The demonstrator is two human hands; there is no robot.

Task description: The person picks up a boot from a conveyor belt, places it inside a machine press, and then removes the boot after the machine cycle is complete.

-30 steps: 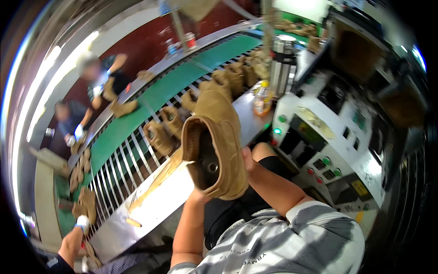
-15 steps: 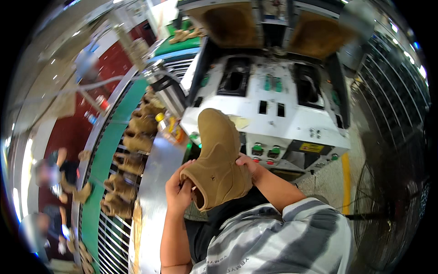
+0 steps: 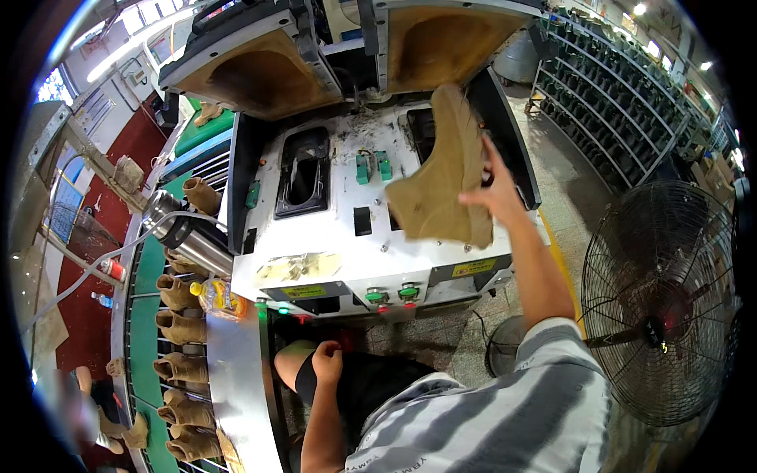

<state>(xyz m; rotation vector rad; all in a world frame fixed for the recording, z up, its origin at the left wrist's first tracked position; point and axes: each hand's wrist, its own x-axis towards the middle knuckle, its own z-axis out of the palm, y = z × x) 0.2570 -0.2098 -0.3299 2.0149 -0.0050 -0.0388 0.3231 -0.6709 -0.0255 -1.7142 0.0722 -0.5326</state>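
A tan suede-like boot [image 3: 441,173] is held up over the right side of a white two-station machine [image 3: 355,229], its toe toward the machine's far side. My right hand [image 3: 493,189] grips it along the sole, fingers and thumb spread around the edge. Part of the right black-rimmed well [image 3: 419,130] is hidden behind the boot. Low by my knee, my left hand [image 3: 327,363] is curled closed, and nothing shows in it. The left well [image 3: 303,173] lies uncovered, and both padded brown lids [image 3: 256,71] stand raised.
On my left, several tan boots [image 3: 183,366] line a green conveyor [image 3: 146,339] beside a metal ledge [image 3: 240,355]. A steel flask [image 3: 189,236] and a yellow-capped bottle [image 3: 217,298] stand close to the machine. To the right are a large fan [image 3: 662,307] and a rack of dark footwear [image 3: 607,102].
My left hand has let go of the boot and dropped toward my knee. My right hand has carried the boot forward and right, over the machine. The view has turned right.
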